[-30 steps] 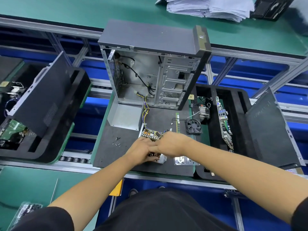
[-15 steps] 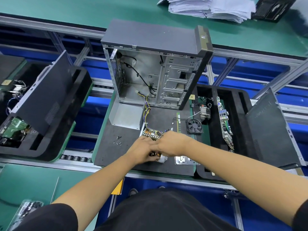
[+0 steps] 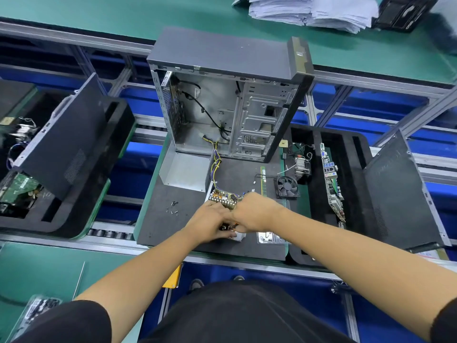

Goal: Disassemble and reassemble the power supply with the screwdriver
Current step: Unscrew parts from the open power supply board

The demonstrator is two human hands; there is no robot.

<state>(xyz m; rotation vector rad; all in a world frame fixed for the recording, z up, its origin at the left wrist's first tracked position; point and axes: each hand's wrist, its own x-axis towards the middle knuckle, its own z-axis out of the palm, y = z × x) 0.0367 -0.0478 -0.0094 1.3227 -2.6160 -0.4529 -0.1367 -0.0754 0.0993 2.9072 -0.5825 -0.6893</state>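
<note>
Both hands meet over the opened power supply (image 3: 223,199), which lies on the dark surface (image 3: 153,219) in front of the person. Only the far edge of its board, with yellow parts and a bundle of wires (image 3: 215,167), shows beyond the knuckles. The left hand (image 3: 209,225) curls its fingers down onto the near part of the unit, and the right hand (image 3: 254,214) arches over it from the other side. Their backs hide what the fingertips hold, so it cannot be told whether either pinches a part or merely presses. No screwdriver can be made out. A pale corner of the housing (image 3: 238,236) peeks out below the right hand. The cover (image 3: 185,170) stands beyond the left hand, next to the open case (image 3: 230,100). The loose screws (image 3: 173,207) lie just left of the left hand, and the fan (image 3: 286,186) sits beyond the right hand. The likely step is lifting or seating the board. From here, a sideways sweep of the left wrist could scatter the screws across the surface. A hard pull could strain the wires, which run taut toward the case. Pressing blind on the board could also bend its upright parts, since the hands hide the contact.
</note>
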